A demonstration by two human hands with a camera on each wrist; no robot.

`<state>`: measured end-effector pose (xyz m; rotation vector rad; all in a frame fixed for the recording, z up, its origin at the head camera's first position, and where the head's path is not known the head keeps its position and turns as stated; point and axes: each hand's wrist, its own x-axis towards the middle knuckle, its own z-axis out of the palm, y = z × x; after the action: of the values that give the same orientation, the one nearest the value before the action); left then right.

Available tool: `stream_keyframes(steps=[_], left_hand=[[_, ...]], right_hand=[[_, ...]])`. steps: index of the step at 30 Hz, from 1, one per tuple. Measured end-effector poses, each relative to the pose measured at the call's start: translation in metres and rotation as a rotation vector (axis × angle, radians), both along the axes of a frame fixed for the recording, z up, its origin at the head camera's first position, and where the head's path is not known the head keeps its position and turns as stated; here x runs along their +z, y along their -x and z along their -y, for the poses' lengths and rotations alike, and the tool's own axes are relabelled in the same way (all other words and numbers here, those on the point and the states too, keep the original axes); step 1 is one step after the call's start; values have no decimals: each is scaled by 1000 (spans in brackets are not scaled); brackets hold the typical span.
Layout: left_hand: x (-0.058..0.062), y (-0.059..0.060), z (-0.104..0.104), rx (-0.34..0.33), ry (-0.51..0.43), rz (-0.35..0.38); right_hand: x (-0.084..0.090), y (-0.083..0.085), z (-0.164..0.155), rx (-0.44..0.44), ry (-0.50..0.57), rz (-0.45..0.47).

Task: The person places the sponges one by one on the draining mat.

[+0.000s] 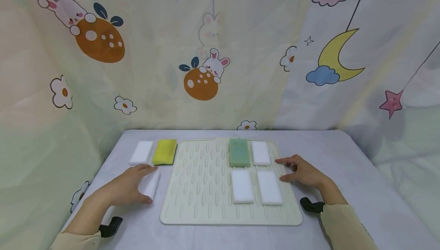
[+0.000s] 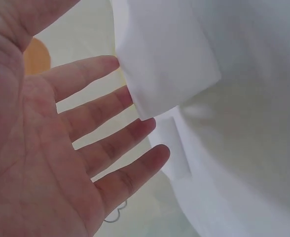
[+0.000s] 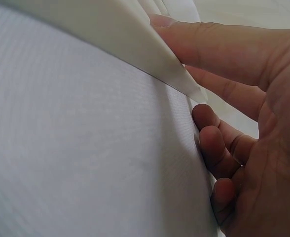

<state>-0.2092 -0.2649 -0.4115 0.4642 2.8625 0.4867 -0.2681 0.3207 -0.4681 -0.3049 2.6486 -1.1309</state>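
Note:
My left hand (image 1: 137, 185) lies flat on the table left of the cream drying mat (image 1: 203, 189), its straight fingers touching a white sponge (image 1: 152, 185). The left wrist view shows the open palm (image 2: 100, 143) with fingertips against that white sponge (image 2: 164, 54). My right hand (image 1: 292, 170) rests at the mat's right edge beside two white sponges (image 1: 269, 187) and holds nothing. In the right wrist view its index finger (image 3: 224, 44) lies along the mat edge (image 3: 135, 44) and the other fingers curl loosely. A green sponge (image 1: 239, 152) and another white sponge (image 1: 261, 153) lie at the mat's far right.
A white sponge (image 1: 141, 152) and a yellow sponge (image 1: 165, 151) lie side by side on the grey table (image 1: 343, 166) beyond my left hand. A printed cloth backdrop (image 1: 220, 51) closes off the back and sides. The mat's left half is bare.

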Motion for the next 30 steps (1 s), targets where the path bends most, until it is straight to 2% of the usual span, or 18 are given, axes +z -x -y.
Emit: stream_keyframes(steps=[8, 14, 21, 30], left_hand=[[9, 0, -18, -1, -12, -24], [9, 4, -29, -4, -18, -42], [11, 9, -41, -41, -34, -81], [14, 17, -64, -25, -16, -44]], right_hand=[[1, 1, 0, 1, 7, -7], [3, 0, 2, -2, 10, -11], [4, 1, 3, -6, 5, -6], [4, -3, 4, -14, 4, -2]])
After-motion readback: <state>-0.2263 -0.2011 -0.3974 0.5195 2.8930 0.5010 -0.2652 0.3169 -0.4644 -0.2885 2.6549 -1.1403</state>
